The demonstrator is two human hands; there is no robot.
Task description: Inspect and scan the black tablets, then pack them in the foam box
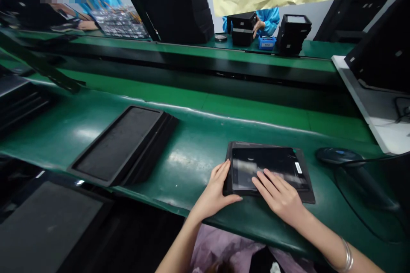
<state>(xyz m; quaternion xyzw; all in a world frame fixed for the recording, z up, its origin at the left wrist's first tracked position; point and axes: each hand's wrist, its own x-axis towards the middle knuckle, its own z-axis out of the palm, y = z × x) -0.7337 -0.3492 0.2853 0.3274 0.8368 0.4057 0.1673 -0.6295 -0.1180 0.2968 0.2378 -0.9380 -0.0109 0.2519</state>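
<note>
A tablet (269,166) with a dark glossy screen lies in a black tray (308,196) on the green bench. A small white label (298,167) is stuck near the tablet's right end. My left hand (214,194) rests against the tray's left side, its fingers stretched along the edge and its thumb apart at the front corner. Across the screen lies my right hand (282,198), fingers extended and fingertips touching the glass. Its wrist wears a silver bangle (348,256).
A stack of black trays (120,143) stands to the left on the bench (192,153). At the right lies a handheld scanner (361,170) with a cable. More black trays (48,226) sit lower left. Across the green channel, a co-worker's hand (259,26) touches stacked boxes (242,30).
</note>
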